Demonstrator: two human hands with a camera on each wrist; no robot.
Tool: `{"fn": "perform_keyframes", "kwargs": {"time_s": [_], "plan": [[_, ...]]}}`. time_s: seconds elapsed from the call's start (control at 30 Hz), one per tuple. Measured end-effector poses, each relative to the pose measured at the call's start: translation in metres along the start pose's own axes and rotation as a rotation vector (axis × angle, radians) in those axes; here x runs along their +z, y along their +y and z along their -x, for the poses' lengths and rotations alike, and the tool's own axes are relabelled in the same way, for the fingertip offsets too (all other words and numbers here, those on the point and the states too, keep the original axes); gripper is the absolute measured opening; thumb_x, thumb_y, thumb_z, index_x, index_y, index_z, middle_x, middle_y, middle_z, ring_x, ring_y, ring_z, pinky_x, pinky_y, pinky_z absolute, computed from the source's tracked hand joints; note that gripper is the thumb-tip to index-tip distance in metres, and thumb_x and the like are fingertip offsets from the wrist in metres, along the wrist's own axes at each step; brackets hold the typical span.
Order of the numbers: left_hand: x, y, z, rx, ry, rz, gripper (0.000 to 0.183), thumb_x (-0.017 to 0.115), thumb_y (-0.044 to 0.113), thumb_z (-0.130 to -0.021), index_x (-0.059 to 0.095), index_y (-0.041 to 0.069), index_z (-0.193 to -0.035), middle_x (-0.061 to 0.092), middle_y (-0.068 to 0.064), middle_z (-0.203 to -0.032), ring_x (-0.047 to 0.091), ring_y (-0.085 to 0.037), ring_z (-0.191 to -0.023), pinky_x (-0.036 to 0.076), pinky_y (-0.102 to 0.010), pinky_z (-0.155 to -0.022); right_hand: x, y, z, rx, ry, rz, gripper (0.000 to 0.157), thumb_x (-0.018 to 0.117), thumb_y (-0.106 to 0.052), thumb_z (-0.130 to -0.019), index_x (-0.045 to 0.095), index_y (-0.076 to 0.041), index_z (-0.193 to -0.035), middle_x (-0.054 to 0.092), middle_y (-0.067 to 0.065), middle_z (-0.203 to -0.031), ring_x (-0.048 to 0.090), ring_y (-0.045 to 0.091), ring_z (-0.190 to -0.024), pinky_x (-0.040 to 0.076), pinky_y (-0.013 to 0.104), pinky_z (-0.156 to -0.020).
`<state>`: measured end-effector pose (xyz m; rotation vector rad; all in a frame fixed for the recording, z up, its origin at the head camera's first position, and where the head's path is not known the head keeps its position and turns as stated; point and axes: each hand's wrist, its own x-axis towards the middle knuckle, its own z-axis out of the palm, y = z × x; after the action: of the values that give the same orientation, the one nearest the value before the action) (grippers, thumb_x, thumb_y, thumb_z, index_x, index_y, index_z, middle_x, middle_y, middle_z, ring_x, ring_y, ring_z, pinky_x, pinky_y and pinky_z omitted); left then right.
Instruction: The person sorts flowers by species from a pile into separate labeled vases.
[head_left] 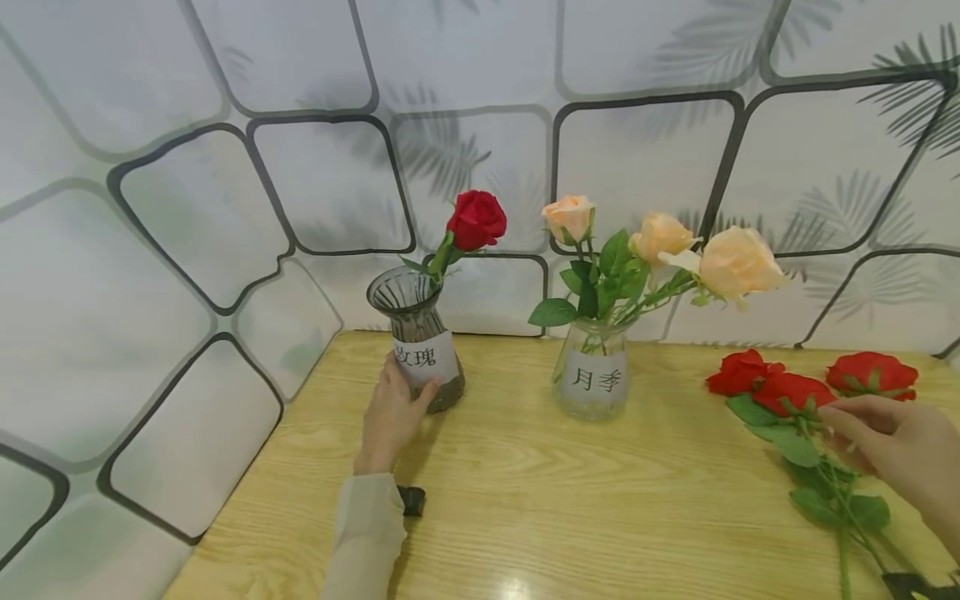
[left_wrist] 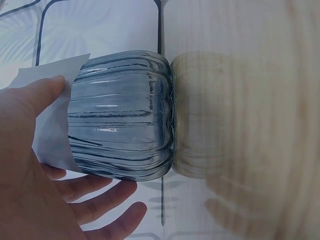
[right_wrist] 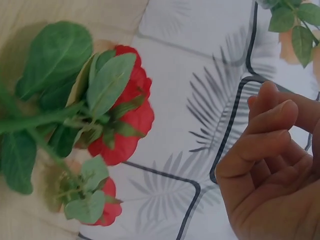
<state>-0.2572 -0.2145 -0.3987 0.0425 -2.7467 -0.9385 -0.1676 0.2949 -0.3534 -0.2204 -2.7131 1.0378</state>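
Note:
My left hand (head_left: 393, 412) grips a ribbed, smoky glass vase (head_left: 450, 392) round its label, the thumb on the white paper (left_wrist: 55, 117). The vase leans slightly, its base on or very near the table. One dark red rose (head_left: 477, 220) stands in its mouth, tilted right. On the right, my right hand (head_left: 892, 437) hovers by three red flowers (head_left: 793, 393) with green leaves, lying on the table. In the right wrist view, the right hand (right_wrist: 270, 160) has loosely bent fingers and nothing visible between them, apart from the red blooms (right_wrist: 132, 120).
A clear glass vase (head_left: 570, 400) with a character label stands mid-table, holding three peach flowers (head_left: 660, 237) that spread to the right. The wooden table (head_left: 570, 517) meets a patterned wall covering (head_left: 480, 75) behind and at the left.

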Motion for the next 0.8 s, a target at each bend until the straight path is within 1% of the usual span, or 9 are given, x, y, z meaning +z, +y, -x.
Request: {"fn": "perform_keyframes", "kwargs": {"time_s": [0.13,0.27,0.37,0.57,0.67,0.8], "plan": [[0.000,0.000,0.000,-0.002,0.000,-0.007,0.088,0.051,0.053,-0.088,0.008,-0.001,-0.143,0.034,-0.026,-0.136,0.039,-0.039,-0.121,0.035,-0.051,-0.095,-0.003,0.013,0.002,-0.029,0.000,0.039,0.046,0.049,-0.028,-0.095,0.055,0.016,-0.106,0.054,0.000,-0.058,0.041,0.016,-0.042,0.031,0.027,-0.039],[0.000,0.000,0.000,-0.007,-0.004,-0.009,0.087,0.051,0.052,-0.088,0.008,0.000,-0.143,0.033,-0.026,-0.136,0.039,-0.039,-0.121,0.035,-0.051,-0.096,-0.005,0.027,0.004,-0.046,-0.021,0.051,0.042,0.049,-0.021,-0.096,0.053,0.020,-0.105,0.055,0.000,-0.058,0.041,0.015,-0.041,0.033,0.027,-0.038],[0.001,-0.001,0.000,-0.007,-0.010,-0.008,0.087,0.051,0.051,-0.088,0.008,-0.001,-0.143,0.033,-0.026,-0.137,0.038,-0.039,-0.122,0.034,-0.052,-0.096,-0.004,0.037,0.004,-0.052,-0.038,0.093,0.041,0.049,-0.020,-0.096,0.054,0.020,-0.102,0.054,0.000,-0.058,0.041,0.015,-0.041,0.034,0.026,-0.039],[0.001,0.000,0.000,-0.010,-0.010,-0.008,0.087,0.051,0.051,-0.088,0.008,0.000,-0.144,0.032,-0.026,-0.137,0.037,-0.039,-0.122,0.034,-0.051,-0.097,-0.002,0.049,0.004,-0.039,-0.095,0.181,0.038,0.050,-0.018,-0.095,0.057,0.019,-0.096,0.055,0.002,-0.059,0.042,0.017,-0.041,0.033,0.026,-0.041],[0.001,0.000,0.000,-0.011,-0.010,-0.008,0.087,0.051,0.051,-0.088,0.008,0.000,-0.144,0.032,-0.026,-0.137,0.037,-0.039,-0.122,0.034,-0.052,-0.097,-0.001,0.054,0.005,-0.055,-0.125,0.219,0.032,0.053,-0.013,-0.093,0.058,0.018,-0.092,0.055,0.001,-0.058,0.042,0.016,-0.040,0.033,0.026,-0.040],[0.001,0.000,0.001,-0.012,-0.010,-0.005,0.087,0.051,0.051,-0.088,0.008,0.000,-0.144,0.032,-0.026,-0.137,0.037,-0.039,-0.122,0.034,-0.052,-0.096,0.000,0.059,0.007,-0.080,-0.184,0.271,0.027,0.056,-0.013,-0.091,0.062,0.012,-0.085,0.054,-0.001,-0.058,0.043,0.015,-0.038,0.035,0.026,-0.038]]}}
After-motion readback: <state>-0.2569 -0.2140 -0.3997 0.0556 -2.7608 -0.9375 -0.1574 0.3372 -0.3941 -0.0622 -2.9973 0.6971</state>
